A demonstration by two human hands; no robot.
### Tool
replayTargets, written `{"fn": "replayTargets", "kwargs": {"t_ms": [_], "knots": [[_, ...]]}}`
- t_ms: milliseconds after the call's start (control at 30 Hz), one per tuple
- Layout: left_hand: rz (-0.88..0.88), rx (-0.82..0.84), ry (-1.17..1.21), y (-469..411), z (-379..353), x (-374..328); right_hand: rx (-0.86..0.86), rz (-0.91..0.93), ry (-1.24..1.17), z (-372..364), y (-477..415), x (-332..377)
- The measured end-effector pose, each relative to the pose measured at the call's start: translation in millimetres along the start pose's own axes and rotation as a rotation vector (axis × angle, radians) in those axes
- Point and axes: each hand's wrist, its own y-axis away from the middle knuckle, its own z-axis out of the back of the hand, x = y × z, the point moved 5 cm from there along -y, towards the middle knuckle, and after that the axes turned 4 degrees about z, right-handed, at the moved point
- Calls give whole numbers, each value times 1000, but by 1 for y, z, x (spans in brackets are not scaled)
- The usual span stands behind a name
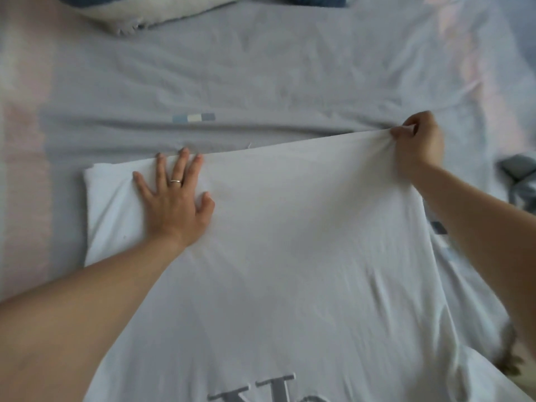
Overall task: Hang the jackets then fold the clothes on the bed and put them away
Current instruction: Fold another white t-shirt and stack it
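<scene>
White shirt (304,256) lies spread across the near part of the bed (261,68), with grey lettering (261,390) at its near end. Your left hand (174,204) rests flat on its far left part, fingers spread, a ring (176,181) on one finger. Your right hand (420,140) pinches the far right corner, lifting that edge off the sheet. A white-and-blue pillow (139,10) lies far left; a dark grey cloth (519,169) sits at the right edge, apart from the shirt.
</scene>
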Motion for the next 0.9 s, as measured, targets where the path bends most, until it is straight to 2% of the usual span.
{"fn": "replayTargets", "kwargs": {"t_ms": [100,167,233,300,333,367,433,500,600,667,733,767,800,867,900], "knots": [[3,16,-8,-4,1,-2,-119,-55,145,-7,12,2],[7,29,-15,-6,3,-4,-160,89,319,-12,39,17],[7,47,-19,-2,3,-2,1,457,370,-34,88,36],[3,47,-15,0,0,0,275,912,444,-56,143,39],[2,42,-16,1,0,0,379,1054,503,-58,158,31],[-1,35,-18,-1,1,0,435,1084,552,-56,155,22],[-6,32,-17,-2,1,1,399,926,603,-43,118,1],[-13,31,-19,-3,1,3,309,708,639,-30,69,-15],[-21,34,-13,-2,0,0,272,367,674,-20,25,-17],[-13,27,1,-2,0,0,153,303,668,-28,38,8],[-14,28,2,-2,1,-1,76,437,553,-46,81,44],[-16,36,9,-2,1,0,120,569,464,-61,110,63],[-21,38,13,-2,1,-1,222,756,405,-77,142,78],[-27,32,17,-3,2,0,457,1129,448,-98,183,86],[-30,28,19,-3,1,0,514,1222,484,-101,175,78]]}}
